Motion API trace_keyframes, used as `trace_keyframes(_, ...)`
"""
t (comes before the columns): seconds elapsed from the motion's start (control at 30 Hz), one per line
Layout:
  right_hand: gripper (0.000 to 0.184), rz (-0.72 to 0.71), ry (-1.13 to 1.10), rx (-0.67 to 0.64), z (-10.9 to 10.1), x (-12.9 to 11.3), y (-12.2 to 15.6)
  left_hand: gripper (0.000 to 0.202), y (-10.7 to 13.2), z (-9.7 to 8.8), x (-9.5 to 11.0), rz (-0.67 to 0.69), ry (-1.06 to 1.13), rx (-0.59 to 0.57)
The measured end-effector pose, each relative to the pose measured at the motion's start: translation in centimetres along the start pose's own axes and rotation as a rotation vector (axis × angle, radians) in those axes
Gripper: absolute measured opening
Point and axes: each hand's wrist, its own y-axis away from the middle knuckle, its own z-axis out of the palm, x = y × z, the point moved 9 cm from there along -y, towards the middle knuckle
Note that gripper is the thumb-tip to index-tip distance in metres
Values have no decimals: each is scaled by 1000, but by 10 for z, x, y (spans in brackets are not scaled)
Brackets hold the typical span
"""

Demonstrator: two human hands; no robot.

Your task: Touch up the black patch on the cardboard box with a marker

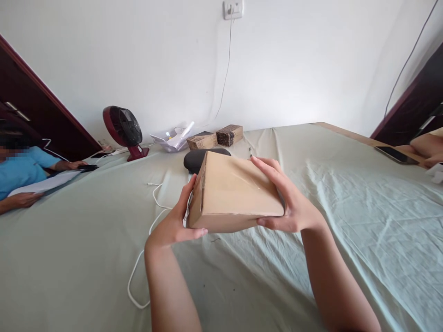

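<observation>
A plain brown cardboard box is held up over the cloth-covered table, tilted so its broad top face shows. My left hand grips its left end, thumb along the lower front edge. At the opposite end, my right hand is closed round the corner, with fingers on top and the thumb against the front face. Behind the box lies a black zip case, partly covered by it. A white cable runs over the cloth and passes behind my left hand.
Two patterned cardboard boxes and a clear plastic tray stand by the wall. A dark red fan is at the left rear. A person in a blue shirt holds papers at left. Right, a phone lies near another person's hand.
</observation>
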Motion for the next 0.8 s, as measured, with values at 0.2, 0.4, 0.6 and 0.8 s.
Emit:
trace_keyframes(0.2, 120, 199, 161, -144, 11, 40, 6, 115, -5, -2, 25, -58, -421, 175)
trace_keyframes(0.4, 138, 146, 84, -144, 23, 30, -5, 117, -6, 12, 46, 11, -458, 135)
trace_keyframes(0.6, 143, 144, 47, 48, 18, 42, -8, 114, 15, -31, 32, -92, -228, 426)
trace_keyframes(0.8, 143, 117, 32, 117, 17, 41, -11, 100, 23, -46, 15, -176, 134, 595)
